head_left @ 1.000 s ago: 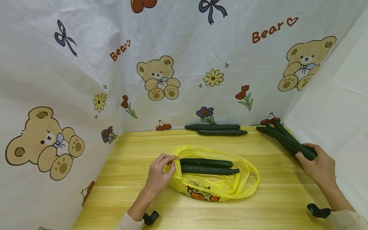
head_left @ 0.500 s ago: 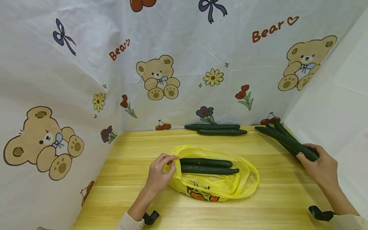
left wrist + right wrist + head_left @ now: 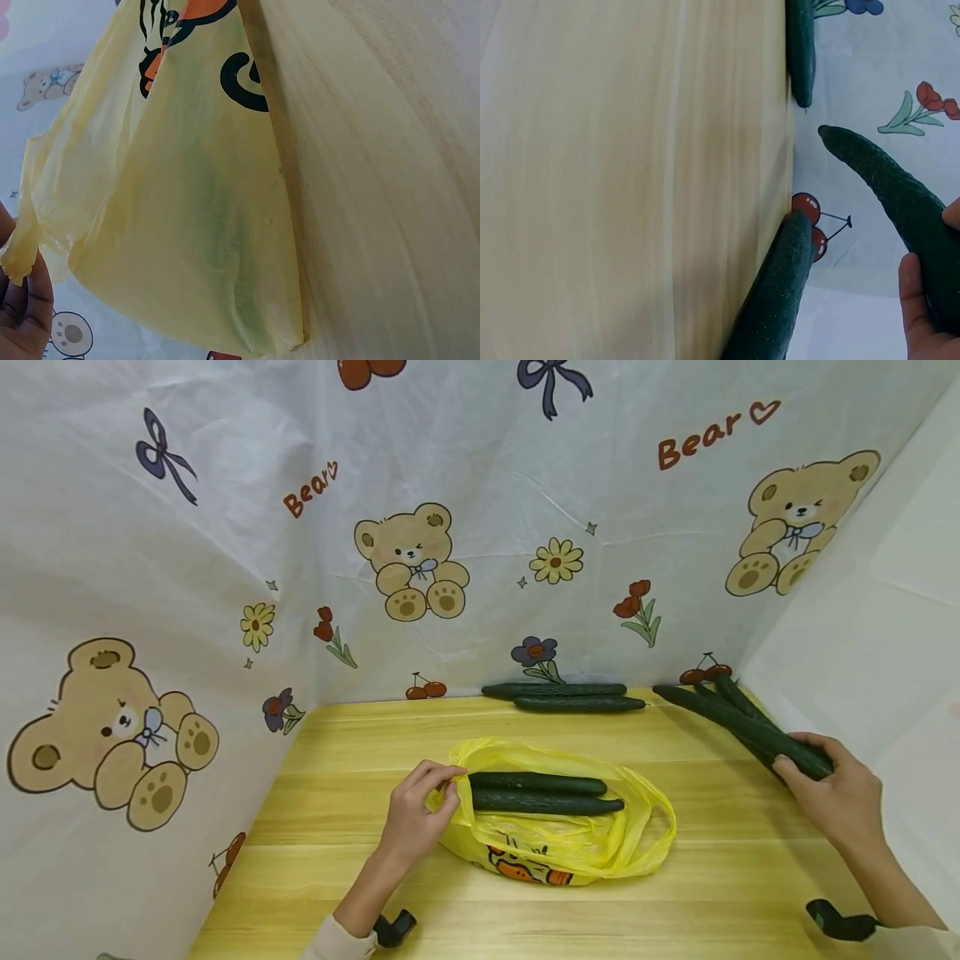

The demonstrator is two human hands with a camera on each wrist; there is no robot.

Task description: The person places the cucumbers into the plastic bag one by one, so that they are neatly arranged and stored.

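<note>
With thumb and fingers my left hand (image 3: 418,812) pinches the left rim of a yellow plastic bag (image 3: 540,852), whose mouth gapes upward. Two dark green cucumbers (image 3: 543,802) lie side by side inside it, their left ends hidden by the bag. At the right, my right hand (image 3: 842,797) grips one end of another cucumber (image 3: 723,717). In the right wrist view this held cucumber (image 3: 889,184) points away from the hand, apart from a cucumber (image 3: 772,300) on the table. In the head view it partly covers the cucumbers (image 3: 738,695) behind it.
Two more cucumbers (image 3: 570,697) lie along the back edge of the wooden table (image 3: 360,735). A white sheet (image 3: 495,477) printed with bears rises behind and at the left; a plain white wall (image 3: 885,652) stands close at the right hand.
My right hand has shifted slightly to the right, and the far tip of the held cucumber has swung left. The left hand and the bag stay where they were.
</note>
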